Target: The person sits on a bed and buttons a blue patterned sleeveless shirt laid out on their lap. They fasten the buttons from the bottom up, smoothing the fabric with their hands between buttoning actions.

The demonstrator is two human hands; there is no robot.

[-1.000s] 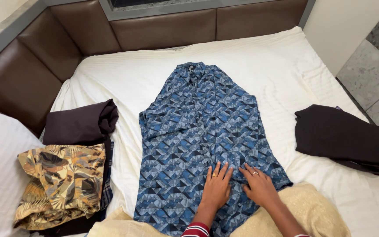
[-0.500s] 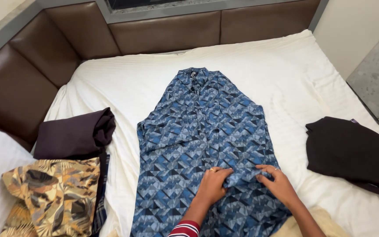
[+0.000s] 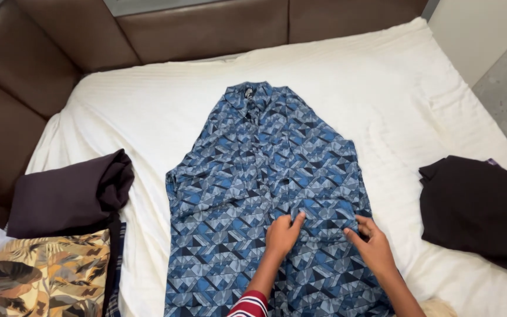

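Both hands, left (image 3: 281,233) and right (image 3: 371,243), now pinching a fold of blue shirt (image 3: 265,170), previously flat.

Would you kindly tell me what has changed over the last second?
Both hands, left and right, went from lying flat on the blue shirt to pinching a fold across it, the right one shifting toward the shirt's right edge. The other clothes lie as before.

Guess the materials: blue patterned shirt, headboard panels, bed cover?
Blue patterned shirt: thin woven cloth, probably cotton or viscose; matte, bunches under the hands. Headboard panels: leather or imitation; smooth brown padding with soft sheen, seamed. Bed cover: white woven cotton by look, faint ribbed lines.
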